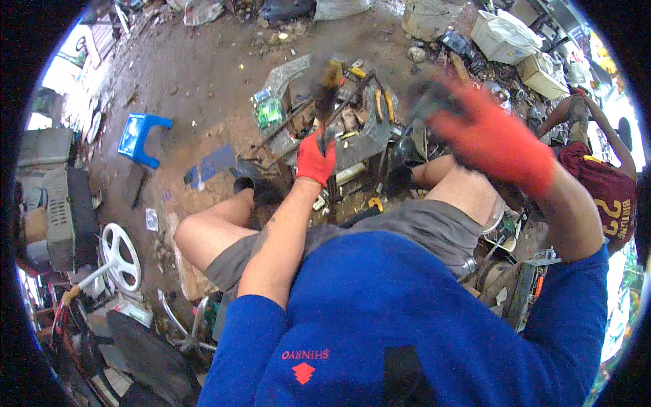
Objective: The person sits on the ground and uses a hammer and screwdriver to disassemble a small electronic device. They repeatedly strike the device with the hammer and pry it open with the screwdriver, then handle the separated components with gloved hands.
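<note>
My left hand [314,157], in a red glove, grips an upright, dark tool [325,95] with a yellowish top over the low work spot between my legs. My right hand [481,139], also red-gloved, is raised to the right of it and smeared by motion; its fingers and the dark shape at them are unclear. Below both lie a battered metal slab [285,81] with small metal scraps, a green-and-clear packet [268,110] and yellow-handled hand tools [384,104].
A blue stool [135,139] and white wheel [121,254] are at left. Another person [597,176] in maroon is bent over at right. White bins [498,37] and scrap crowd the upper right. Cardboard [203,136] lies on the dirty floor [203,74].
</note>
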Demonstrator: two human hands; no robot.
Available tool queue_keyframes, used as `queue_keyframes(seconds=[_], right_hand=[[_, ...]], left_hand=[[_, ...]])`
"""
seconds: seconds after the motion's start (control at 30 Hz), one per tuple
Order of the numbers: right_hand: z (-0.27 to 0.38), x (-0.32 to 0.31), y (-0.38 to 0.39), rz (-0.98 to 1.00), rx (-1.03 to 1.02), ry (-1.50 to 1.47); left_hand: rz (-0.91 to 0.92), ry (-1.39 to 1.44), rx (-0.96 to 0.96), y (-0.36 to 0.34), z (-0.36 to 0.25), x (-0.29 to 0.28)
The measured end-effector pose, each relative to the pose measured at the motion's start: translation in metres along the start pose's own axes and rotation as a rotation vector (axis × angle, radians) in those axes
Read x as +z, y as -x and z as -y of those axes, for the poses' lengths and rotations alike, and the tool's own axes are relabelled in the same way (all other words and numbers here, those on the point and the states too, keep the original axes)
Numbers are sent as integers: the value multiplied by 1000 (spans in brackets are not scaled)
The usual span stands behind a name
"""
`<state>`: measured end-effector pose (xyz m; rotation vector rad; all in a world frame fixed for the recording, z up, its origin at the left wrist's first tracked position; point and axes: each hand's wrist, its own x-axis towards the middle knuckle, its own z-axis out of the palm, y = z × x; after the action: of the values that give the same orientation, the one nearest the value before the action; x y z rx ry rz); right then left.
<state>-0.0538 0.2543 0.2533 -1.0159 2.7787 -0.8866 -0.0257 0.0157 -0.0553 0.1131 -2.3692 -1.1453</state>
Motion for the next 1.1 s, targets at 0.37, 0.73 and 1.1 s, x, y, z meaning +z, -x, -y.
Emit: queue_keyframes(seconds=[0.37, 0.73, 1.1], right_hand=[[-105, 95, -45, -130, 286, -193], [-169, 233, -4, 173, 382, 37], [-168, 235, -3, 227, 397, 84]], left_hand=[[30, 242, -107, 2, 18, -4], [11, 360, -309, 0, -11, -26], [139, 436, -184, -3, 20, -29]])
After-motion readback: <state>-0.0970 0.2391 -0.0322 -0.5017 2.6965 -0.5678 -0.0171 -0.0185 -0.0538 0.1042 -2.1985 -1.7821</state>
